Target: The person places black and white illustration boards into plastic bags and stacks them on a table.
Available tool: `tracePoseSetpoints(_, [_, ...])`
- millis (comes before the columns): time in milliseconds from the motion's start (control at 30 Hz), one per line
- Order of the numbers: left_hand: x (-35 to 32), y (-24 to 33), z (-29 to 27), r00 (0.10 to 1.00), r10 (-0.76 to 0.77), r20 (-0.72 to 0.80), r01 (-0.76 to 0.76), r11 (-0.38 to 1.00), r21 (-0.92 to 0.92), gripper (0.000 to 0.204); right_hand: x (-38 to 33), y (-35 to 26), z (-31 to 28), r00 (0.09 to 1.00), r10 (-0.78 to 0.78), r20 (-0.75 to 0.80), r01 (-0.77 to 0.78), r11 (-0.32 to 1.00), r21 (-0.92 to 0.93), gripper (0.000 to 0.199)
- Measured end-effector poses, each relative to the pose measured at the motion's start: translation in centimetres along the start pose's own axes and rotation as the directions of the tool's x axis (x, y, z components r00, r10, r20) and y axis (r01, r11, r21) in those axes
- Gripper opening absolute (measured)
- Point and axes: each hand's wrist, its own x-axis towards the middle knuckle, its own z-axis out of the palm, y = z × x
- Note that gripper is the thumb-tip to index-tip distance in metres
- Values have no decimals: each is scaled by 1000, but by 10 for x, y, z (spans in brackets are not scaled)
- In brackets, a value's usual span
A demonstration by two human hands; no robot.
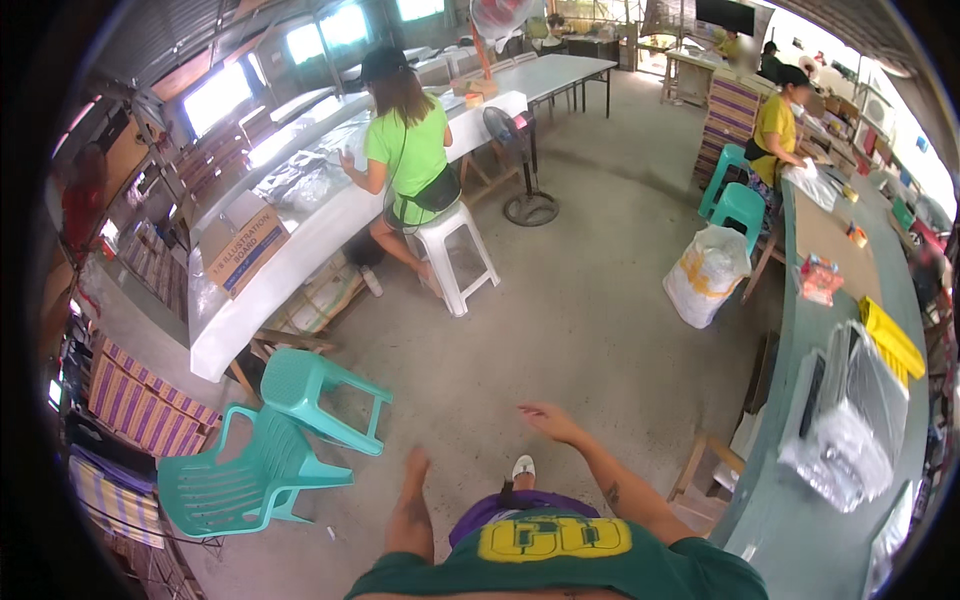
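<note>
My right hand (546,418) is held out ahead of my body over the concrete floor, its fingers stretched and nothing in it. My left hand (417,462) hangs lower at my other side, small and foreshortened, so its fingers do not show clearly. Closest to it are a green plastic stool (325,392) and a green plastic armchair (240,475), both just to its left and not touched. To the right of my right arm runs a long green-topped table (760,530), carrying clear plastic-wrapped packs (850,420) and a folded yellow bundle (892,338).
A person in a bright green shirt (415,140) sits on a white stool (455,255) at a long white table (225,325). A standing fan (530,205) and a stuffed white sack (706,275) stand on the floor. Another person in yellow (773,125) works at the right-hand table.
</note>
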Motion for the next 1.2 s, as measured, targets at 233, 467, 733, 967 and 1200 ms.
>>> tracePoseSetpoints(233, [336, 251, 6, 926, 145, 348, 176, 652, -737, 46, -52, 235, -148, 267, 888, -375, -91, 411, 907, 17])
tracePoseSetpoints(467, [444, 380, 57, 788, 324, 523, 101, 771, -629, 52, -53, 252, -291, 107, 960, -257, -244, 276, 930, 18])
tracePoseSetpoints(733, [636, 309, 66, 770, -233, 594, 474, 832, -289, 33, 248, 229, -600, 419, 825, -378, -301, 519, 800, 19])
tracePoseSetpoints(967, [815, 388, 66, 751, -361, 552, 627, 652, -426, 33, 544, 167, -767, 702, 542, -462, -254, 796, 549, 23])
tracePoseSetpoints(1200, [1005, 487, 129, 679, 94, 728, 289, 878, -383, 31, 596, 227, -881, 509, 844, -167, -485, 442, 754, 31])
